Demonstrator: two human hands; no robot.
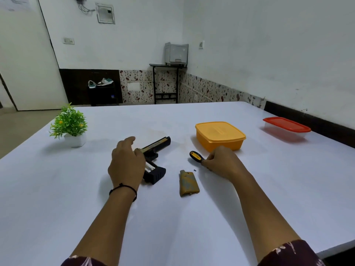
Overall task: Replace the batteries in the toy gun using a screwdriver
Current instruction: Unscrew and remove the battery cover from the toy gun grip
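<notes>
A black and gold toy gun (pixel 156 145) lies on its side on the white table (pixel 192 217), barrel pointing away to the right. Its grip is uncovered and white batteries (pixel 149 167) show inside. My left hand (pixel 125 164) rests on the gun's rear, fingers curled over it. The worn gold battery cover (pixel 188 183) lies loose on the table to the right of the grip, with a tiny dark screw (pixel 195 170) just beyond it. My right hand (pixel 222 162) pinches the shaft end of a yellow and black screwdriver (pixel 196 156) resting on the table.
A yellow lidded box (pixel 220 135) stands just beyond my right hand. A clear box with a red lid (pixel 286 126) sits at the far right edge. A small potted plant (pixel 70 124) stands at the far left.
</notes>
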